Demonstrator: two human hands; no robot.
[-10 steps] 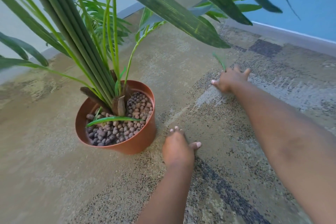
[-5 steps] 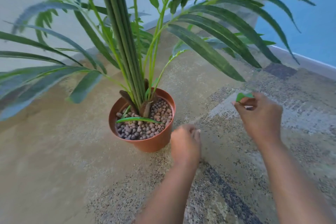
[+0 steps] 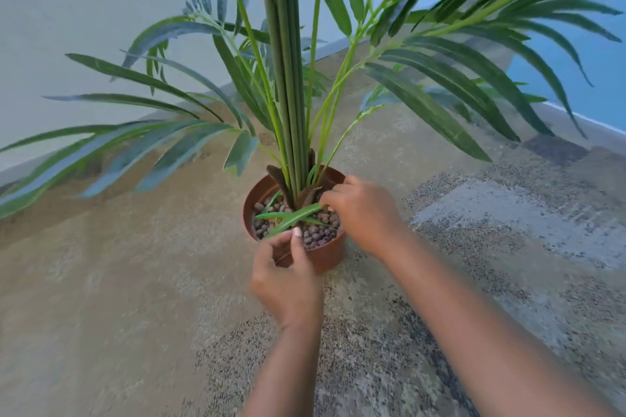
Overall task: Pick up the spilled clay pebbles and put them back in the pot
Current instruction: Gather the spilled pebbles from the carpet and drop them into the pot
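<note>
The terracotta pot [image 3: 327, 256] stands on the carpet at centre, filled with brown clay pebbles [image 3: 318, 236] around the palm's green stems [image 3: 288, 95]. My right hand [image 3: 367, 215] hovers over the pot's right side, its fingertips pinched on the end of a loose green leaf [image 3: 294, 219] that lies slantwise across the pebbles. At the pot's near rim, my left hand [image 3: 288, 279] curls into a C with the thumb up against the rim. Nothing shows inside it. On the speckled carpet I make out no loose pebbles.
Long palm fronds [image 3: 437, 112] spread low over the floor to the left and right of the pot. A pale wall with a skirting board [image 3: 20, 166] runs behind, and a blue wall [image 3: 603, 78] stands at the far right. Patchy beige and grey carpet [image 3: 508, 220] surrounds the pot.
Both hands have come in from the carpet to the pot. The right hand picked up a green leaf out on the right and carried it over the pebbles. The view has pulled back.
</note>
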